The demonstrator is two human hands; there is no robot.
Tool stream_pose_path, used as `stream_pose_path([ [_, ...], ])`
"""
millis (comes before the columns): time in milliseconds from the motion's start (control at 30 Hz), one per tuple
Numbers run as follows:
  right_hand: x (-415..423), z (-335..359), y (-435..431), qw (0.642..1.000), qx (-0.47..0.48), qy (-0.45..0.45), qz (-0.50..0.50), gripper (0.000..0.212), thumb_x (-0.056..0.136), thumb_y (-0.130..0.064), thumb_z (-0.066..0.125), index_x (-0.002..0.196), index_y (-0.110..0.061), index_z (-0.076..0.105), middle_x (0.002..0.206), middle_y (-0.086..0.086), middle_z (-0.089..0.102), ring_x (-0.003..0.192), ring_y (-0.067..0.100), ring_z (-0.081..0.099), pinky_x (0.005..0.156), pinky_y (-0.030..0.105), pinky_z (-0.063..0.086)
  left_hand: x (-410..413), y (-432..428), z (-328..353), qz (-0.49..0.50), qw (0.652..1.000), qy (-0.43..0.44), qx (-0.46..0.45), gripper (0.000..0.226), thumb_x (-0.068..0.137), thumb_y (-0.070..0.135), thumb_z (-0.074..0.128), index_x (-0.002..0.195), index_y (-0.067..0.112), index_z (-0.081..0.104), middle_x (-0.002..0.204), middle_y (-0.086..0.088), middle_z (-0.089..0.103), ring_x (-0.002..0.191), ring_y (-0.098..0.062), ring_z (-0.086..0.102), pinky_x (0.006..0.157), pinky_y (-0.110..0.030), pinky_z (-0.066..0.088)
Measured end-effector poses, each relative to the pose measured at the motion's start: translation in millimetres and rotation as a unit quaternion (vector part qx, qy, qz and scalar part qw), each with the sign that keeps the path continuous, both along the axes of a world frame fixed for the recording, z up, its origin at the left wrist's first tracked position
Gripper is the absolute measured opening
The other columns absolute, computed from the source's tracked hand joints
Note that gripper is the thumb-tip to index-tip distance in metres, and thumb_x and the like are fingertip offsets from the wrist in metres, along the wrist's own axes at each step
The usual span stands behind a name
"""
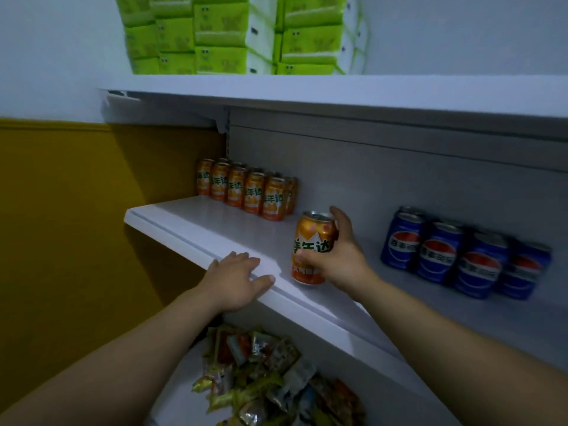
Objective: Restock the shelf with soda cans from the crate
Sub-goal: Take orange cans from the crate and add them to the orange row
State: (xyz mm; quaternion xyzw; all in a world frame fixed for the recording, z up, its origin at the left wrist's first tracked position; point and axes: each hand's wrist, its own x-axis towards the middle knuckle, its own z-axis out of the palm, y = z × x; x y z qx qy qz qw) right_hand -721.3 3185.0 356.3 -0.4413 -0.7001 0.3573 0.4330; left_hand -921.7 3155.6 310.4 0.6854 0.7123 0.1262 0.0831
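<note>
My right hand (339,258) grips an orange soda can (310,241) that stands upright near the front of the white middle shelf (190,222). Fingers wrap its right side and thumb crosses its lower front. My left hand (236,279) rests flat on the shelf's front edge, fingers straight, just left of the can. A row of several orange cans (246,189) stands at the back left of the same shelf. Several blue cola cans (461,253) stand at the right. The crate is out of view.
A bare stretch of shelf lies between the orange row and the blue cans. The upper shelf (338,90) carries stacked green and white tissue packs (233,35). Below, a lower shelf holds a heap of snack packets (264,382). A yellow wall (61,210) is at left.
</note>
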Motion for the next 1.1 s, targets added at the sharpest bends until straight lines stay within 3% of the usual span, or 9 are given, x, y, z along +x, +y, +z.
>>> stream_pose_path([
  [200, 9, -10, 3, 1.000, -0.003, 0.000, 0.001, 0.101, 0.077, -0.018, 0.079, 0.151, -0.032, 0.011, 0.139, -0.005, 0.046, 0.116, 0.009, 0.046, 0.096, 0.029, 0.040, -2, 19, 3, 0.033, 0.998, 0.041, -0.023, 0.078, 0.087, 0.074, 0.024, 0.150, 0.030, 0.023, 0.161, 0.001, 0.011, 0.148, -0.022, 0.005, 0.115, -0.054, -0.003],
  [433, 3, -12, 29, 0.999, -0.011, -0.050, 0.002, 0.104, 0.076, -0.026, 0.079, 0.150, -0.039, 0.006, 0.144, -0.010, 0.042, 0.128, 0.014, 0.046, 0.104, 0.035, 0.040, -21, 51, 12, 0.028, 0.997, 0.060, -0.046, 0.073, 0.089, 0.071, 0.026, 0.150, 0.031, 0.022, 0.161, 0.000, 0.012, 0.147, -0.023, 0.008, 0.115, -0.056, 0.001],
  [567, -11, -14, 54, 1.000, 0.002, -0.030, 0.002, 0.089, 0.078, -0.022, 0.078, 0.145, -0.039, 0.021, 0.123, -0.020, 0.047, 0.111, 0.002, 0.048, 0.092, 0.024, 0.040, -26, 69, 12, 0.021, 0.997, 0.053, -0.053, 0.075, 0.087, 0.072, 0.030, 0.150, 0.034, 0.020, 0.161, 0.004, 0.010, 0.148, -0.020, 0.004, 0.115, -0.056, 0.000],
  [700, -25, -19, 89, 1.000, 0.021, -0.016, -0.003, 0.076, 0.078, -0.015, 0.078, 0.133, -0.038, 0.031, 0.107, -0.025, 0.049, 0.104, 0.001, 0.050, 0.090, 0.024, 0.041, -25, 73, 6, 0.016, 0.996, 0.068, -0.049, 0.073, 0.087, 0.073, 0.026, 0.150, 0.039, 0.016, 0.161, 0.008, 0.006, 0.148, -0.018, 0.000, 0.115, -0.056, -0.002],
  [967, -51, -25, 174, 0.995, 0.041, -0.069, -0.052, 0.089, 0.078, -0.027, 0.078, 0.147, -0.028, 0.023, 0.139, -0.003, 0.051, 0.124, 0.018, 0.051, 0.098, 0.030, 0.041, -25, 73, 3, 0.025, 0.998, 0.058, -0.028, 0.072, 0.085, 0.074, 0.027, 0.149, 0.041, 0.018, 0.160, 0.011, 0.007, 0.148, -0.013, 0.001, 0.116, -0.051, -0.001],
  [1100, -61, -28, 210, 0.989, 0.047, -0.097, -0.103, 0.098, 0.074, -0.034, 0.079, 0.150, -0.027, 0.018, 0.140, 0.006, 0.050, 0.125, 0.025, 0.052, 0.103, 0.041, 0.045, -26, 73, 2, 0.026, 0.998, 0.056, -0.024, 0.072, 0.084, 0.075, 0.027, 0.148, 0.042, 0.018, 0.160, 0.012, 0.008, 0.147, -0.013, 0.002, 0.117, -0.051, 0.000],
])
